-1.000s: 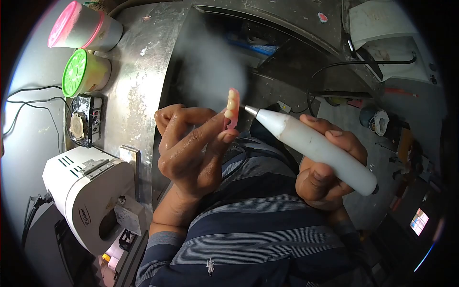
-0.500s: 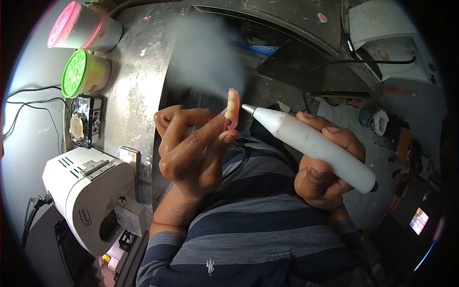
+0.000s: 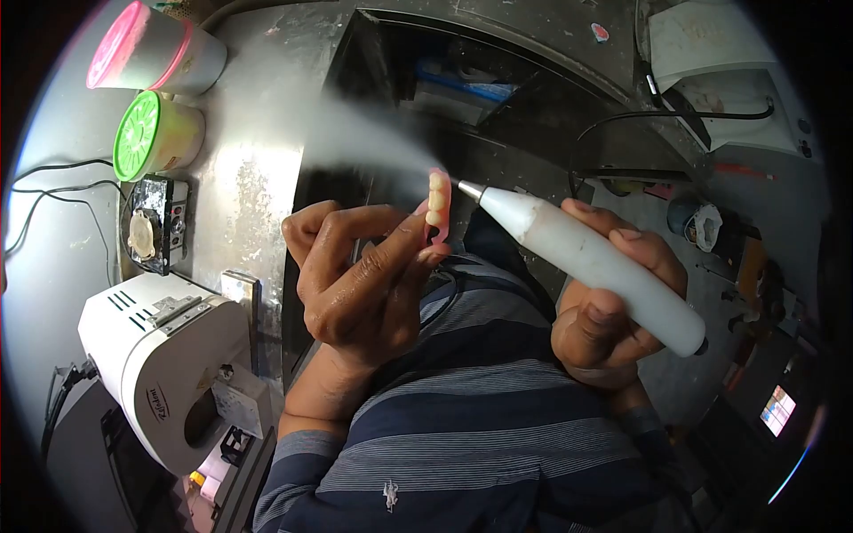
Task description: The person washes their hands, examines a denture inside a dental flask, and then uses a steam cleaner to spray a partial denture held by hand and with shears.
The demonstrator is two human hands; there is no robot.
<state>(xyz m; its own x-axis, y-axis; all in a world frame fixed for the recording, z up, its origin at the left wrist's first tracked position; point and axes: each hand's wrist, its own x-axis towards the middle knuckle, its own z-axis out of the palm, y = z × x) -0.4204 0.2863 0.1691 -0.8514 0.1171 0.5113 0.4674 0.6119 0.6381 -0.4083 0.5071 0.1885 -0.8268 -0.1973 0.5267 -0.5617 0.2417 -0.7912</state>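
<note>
Pinched between the thumb and fingers of my left hand (image 3: 364, 275) is a partial denture (image 3: 436, 206), with a pink base and several cream teeth, held on end. My left hand looks wet. In my right hand (image 3: 613, 302) is a white handheld steam nozzle (image 3: 595, 262), fingers wrapped round its body. Its metal tip points at the denture from the right, a short gap away. A white jet of steam (image 3: 355, 138) spreads from the denture toward the upper left. The fingers of my left hand cover the denture's lower edge.
A green-lidded tub (image 3: 160, 138) and a pink-lidded tub (image 3: 160, 49) stand on the metal bench (image 3: 235, 191) at left. Nearer are a small black device (image 3: 160, 226) and a white machine (image 3: 164, 373). An open dark drawer space (image 3: 391, 98) lies ahead; a black cable (image 3: 649, 114) hangs right.
Both hands have shifted slightly right, with the denture and the nozzle still held. The steam plume has swung from rising upward to a longer, flatter spread leftward over the bench.
</note>
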